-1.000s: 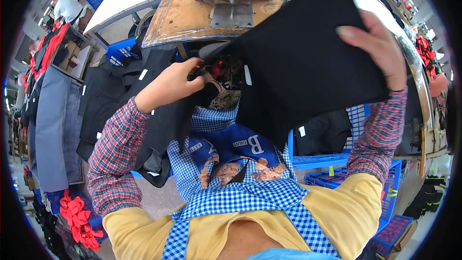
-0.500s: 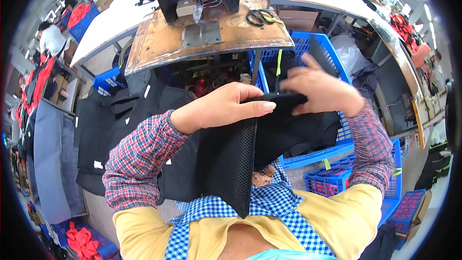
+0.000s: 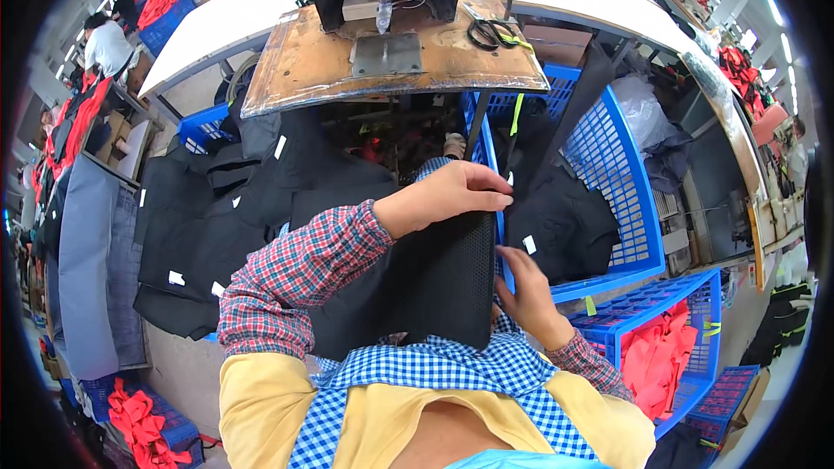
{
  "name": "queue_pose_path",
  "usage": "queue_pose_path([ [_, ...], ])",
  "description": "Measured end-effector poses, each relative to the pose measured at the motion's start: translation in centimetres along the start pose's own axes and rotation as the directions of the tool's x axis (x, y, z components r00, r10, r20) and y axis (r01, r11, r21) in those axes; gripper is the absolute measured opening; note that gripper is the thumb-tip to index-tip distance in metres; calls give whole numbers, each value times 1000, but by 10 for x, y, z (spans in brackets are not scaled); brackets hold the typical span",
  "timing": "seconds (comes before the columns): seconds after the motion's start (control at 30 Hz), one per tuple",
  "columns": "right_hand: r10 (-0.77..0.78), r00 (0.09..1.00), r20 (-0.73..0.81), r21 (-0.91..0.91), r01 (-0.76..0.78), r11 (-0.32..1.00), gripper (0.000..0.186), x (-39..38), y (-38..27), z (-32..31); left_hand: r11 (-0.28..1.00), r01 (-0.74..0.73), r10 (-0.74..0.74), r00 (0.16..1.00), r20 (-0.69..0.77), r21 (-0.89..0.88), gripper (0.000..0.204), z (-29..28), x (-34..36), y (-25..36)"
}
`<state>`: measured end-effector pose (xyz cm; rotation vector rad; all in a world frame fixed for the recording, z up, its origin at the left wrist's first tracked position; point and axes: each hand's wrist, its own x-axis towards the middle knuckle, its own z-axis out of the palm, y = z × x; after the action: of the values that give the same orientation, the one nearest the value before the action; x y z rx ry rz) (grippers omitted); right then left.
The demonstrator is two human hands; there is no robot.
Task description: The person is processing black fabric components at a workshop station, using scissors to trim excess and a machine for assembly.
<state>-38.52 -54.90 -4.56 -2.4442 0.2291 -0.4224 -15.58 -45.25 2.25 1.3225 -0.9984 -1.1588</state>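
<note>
My left hand (image 3: 456, 197) is closed at the top edge of a black fabric panel (image 3: 434, 282), pinching it between thumb and fingers. The panel hangs down over my lap, with a mesh strip along its right side. Beside that right edge is my right hand (image 3: 527, 300), its thumb and fingers apart and nothing visible between them. Whether its fingertips touch the panel I cannot tell. More black pieces (image 3: 565, 217) with white tags lie in the blue crate (image 3: 647, 208) on my right.
A wooden table (image 3: 304, 65) holds a machine and black-handled scissors (image 3: 491, 33). Stacked black pieces (image 3: 182, 226) with white tags lie on the left. A lower blue crate (image 3: 708, 330) holds red fabric (image 3: 656, 356). A table leg (image 3: 477, 126) stands just beyond my left hand.
My right hand has come down from above the crate to the panel's right edge. Black cloth that stretched to the right now lies in the crate. My left hand still pinches the panel.
</note>
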Motion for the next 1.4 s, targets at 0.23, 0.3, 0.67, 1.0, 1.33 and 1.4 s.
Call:
queue_pose_path([
  [0.23,-463,858,222,-447,512,734,41,101,-62,-80,914,-136,145,989,5,382,39,11,-21,-32],
  [0.3,-213,739,640,-259,468,845,39,125,-39,-80,901,-170,164,985,50,398,37,18,-28,-27],
  [0.67,-171,411,896,274,-206,940,36,149,27,-6,909,-152,87,980,181,388,36,-8,-50,0],
  [1.0,-609,752,251,-11,632,775,28,250,-17,-26,774,158,-7,971,-240,614,42,-118,-64,41],
  [1.33,-452,821,348,-335,560,758,65,334,-43,-28,797,269,-88,937,-337,541,40,-206,-35,70],
  [1.4,-353,808,472,-247,505,827,71,353,-42,-30,794,330,-149,920,-362,510,43,-222,-26,69],
])
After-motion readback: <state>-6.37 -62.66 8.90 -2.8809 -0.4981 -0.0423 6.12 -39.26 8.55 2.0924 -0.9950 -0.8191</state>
